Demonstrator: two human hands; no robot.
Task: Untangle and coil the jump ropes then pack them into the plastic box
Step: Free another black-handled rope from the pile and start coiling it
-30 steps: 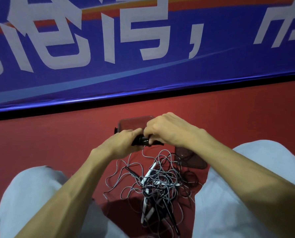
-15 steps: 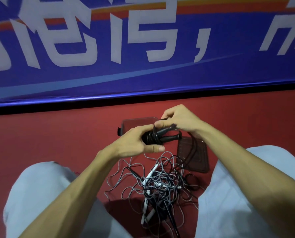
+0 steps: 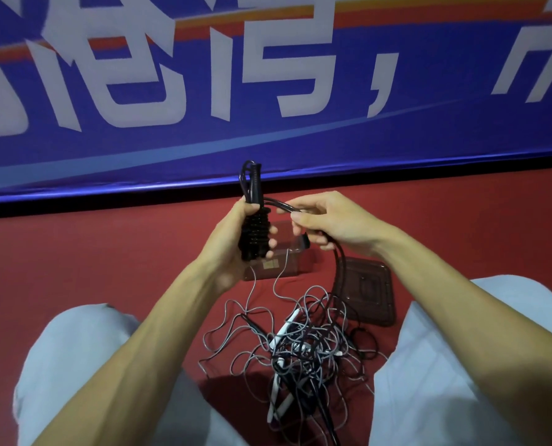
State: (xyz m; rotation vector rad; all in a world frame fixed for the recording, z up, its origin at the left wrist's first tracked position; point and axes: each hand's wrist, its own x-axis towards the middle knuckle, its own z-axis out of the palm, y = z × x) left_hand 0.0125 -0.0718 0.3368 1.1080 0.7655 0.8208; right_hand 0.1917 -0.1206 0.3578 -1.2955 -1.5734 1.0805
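Above a red floor (image 3: 101,272), a coiled black jump rope (image 3: 254,235) is clasped upright in the left hand's (image 3: 228,246) closed grip, its free length pinched by the right hand (image 3: 329,220), the plastic box (image 3: 295,263) behind them.

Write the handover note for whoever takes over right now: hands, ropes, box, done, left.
Left hand grips the black rope coil upright.
Right hand pinches its loose black cord, which trails down into the tangle of grey ropes on the floor.
Plastic box sits open behind the hands, lid beside it on the right.
Done: black rope partly wound.
Left: finish winding, untangle and coil the grey ropes, pack everything.
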